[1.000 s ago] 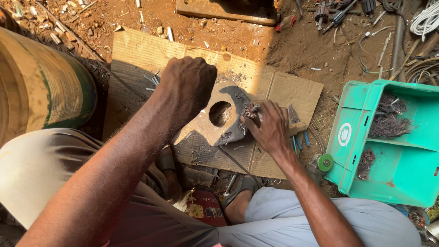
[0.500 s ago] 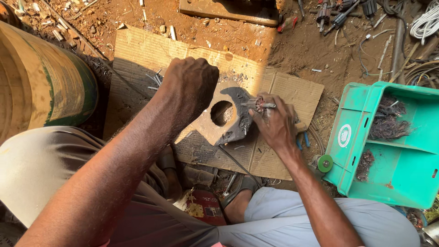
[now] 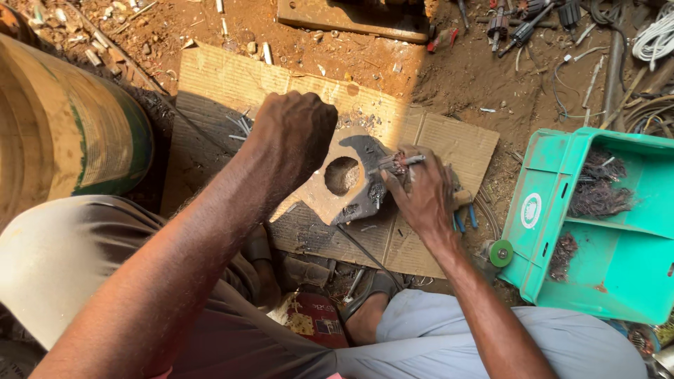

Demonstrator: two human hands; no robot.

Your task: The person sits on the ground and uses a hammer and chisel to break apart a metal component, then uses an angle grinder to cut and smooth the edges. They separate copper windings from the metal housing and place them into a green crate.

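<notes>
The right hand (image 3: pixel 421 193) pinches a thin metal rod (image 3: pixel 394 163), its long axis near horizontal, tip pointing right, over a metal plate (image 3: pixel 337 193) with a round hole. The left hand (image 3: pixel 298 133) is clenched above the plate. Flattened cardboard (image 3: pixel 232 84) covers dirt ground; a green crate (image 3: pixel 597 281) sits right.

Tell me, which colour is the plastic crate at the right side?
The plastic crate is turquoise green, with a round white mark on its side; the head view shows it.
</notes>
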